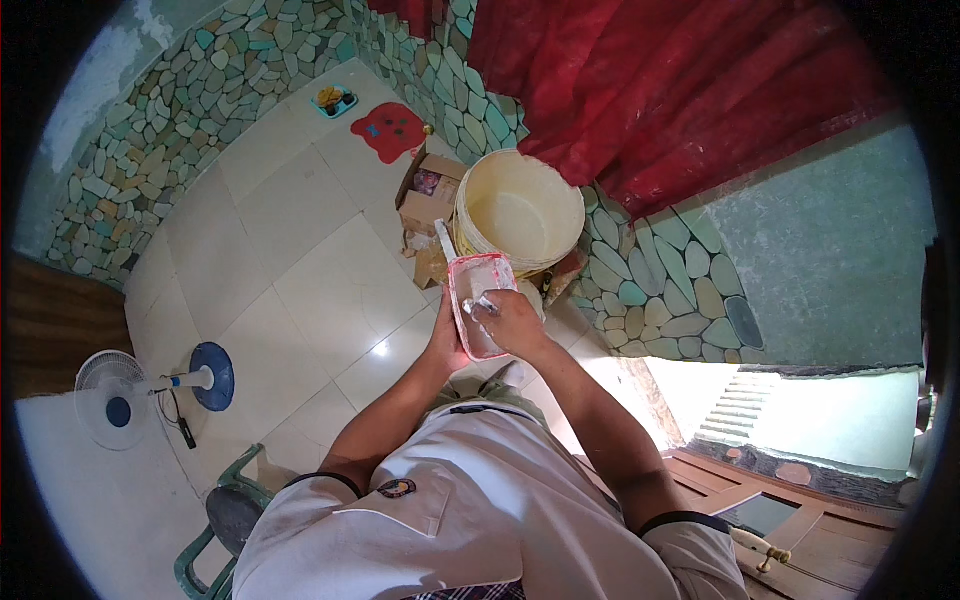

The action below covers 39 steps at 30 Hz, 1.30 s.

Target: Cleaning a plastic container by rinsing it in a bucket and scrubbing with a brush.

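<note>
In front of my body, my left hand (pixel 446 338) is wrapped round the left side of a red rectangular tub (pixel 466 338) smeared with white. A pale layer coats its inside. My right hand (pixel 512 322) is over the tub's right side, fingers closed on a small whitish, shiny tool (pixel 484 304) whose working end I cannot make out. A pale, stick-like handle (pixel 444 240) sticks out beyond the tub's far left corner; whether it is joined to the tub is unclear. Just past the tub stands a large cream bucket (pixel 568 205), its inner walls stained with pale residue.
An opened cardboard box (pixel 428 208) sits left of the bucket. Farther off lie a red animal-shaped mat (pixel 390 130) and a small blue tray (pixel 334 101). A standing fan (pixel 208 377) and green chair (pixel 238 520) are at left. Red curtains (pixel 660 90) hang beyond; a wooden door (pixel 800 540) is lower right.
</note>
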{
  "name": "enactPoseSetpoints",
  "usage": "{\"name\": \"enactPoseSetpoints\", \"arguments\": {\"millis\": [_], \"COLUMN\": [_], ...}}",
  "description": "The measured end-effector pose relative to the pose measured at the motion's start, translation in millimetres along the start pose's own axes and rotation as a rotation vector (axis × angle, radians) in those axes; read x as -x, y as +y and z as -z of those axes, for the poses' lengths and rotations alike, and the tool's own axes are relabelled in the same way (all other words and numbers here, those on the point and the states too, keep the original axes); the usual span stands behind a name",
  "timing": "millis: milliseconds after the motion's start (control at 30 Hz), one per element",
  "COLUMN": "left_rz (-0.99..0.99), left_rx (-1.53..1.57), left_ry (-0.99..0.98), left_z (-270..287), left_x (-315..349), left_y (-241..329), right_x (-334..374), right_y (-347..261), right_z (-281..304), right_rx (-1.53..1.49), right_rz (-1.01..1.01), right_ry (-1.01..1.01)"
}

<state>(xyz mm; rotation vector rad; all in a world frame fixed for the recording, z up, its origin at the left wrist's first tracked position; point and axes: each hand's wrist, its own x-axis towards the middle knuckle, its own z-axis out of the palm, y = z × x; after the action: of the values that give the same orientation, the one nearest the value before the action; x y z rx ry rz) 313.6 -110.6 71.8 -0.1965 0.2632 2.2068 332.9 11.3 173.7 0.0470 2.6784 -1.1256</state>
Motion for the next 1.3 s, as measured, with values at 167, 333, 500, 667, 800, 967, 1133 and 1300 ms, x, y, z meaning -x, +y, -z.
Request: {"name": "enactPoseSetpoints", "arguments": {"millis": [167, 333, 500, 667, 800, 967, 1133, 1300], "left_rz": [-0.006, -0.001, -0.052, -0.086, -0.039, -0.057, -0.07, -0.071], "left_rx": [-0.036, 0.005, 0.015, -0.01, 0.024, -0.007, -0.016, -0.007], "left_ry": [0.021, 0.004, 0.016, 0.01, -0.004, 0.004, 0.002, 0.002], "left_z": [-3, -4, -5, -4, -4, -4, -5, -1], "left_x": [2, 2, 1, 2, 6, 3, 4, 2], "left_y": [-2, 0, 1, 1, 2, 3, 3, 2], "right_x": [-1, 1, 1, 1, -1, -1, 1, 2], "right_y": [3, 3, 7, 10, 6, 4, -6, -3], "right_z": [-3, -8, -10, -12, -14, -10, -3, -7], "right_rx": [0.013, 0.043, 0.064, 0.057, 0.032, -0.008, -0.034, -0.006], "right_rz": [-0.059, -0.032, -0.028, 0.092, 0.003, 0.081, 0.035, 0.036], "right_ry": [0.033, 0.151, 0.115, 0.095, 0.041, 0.018, 0.054, 0.095]}}
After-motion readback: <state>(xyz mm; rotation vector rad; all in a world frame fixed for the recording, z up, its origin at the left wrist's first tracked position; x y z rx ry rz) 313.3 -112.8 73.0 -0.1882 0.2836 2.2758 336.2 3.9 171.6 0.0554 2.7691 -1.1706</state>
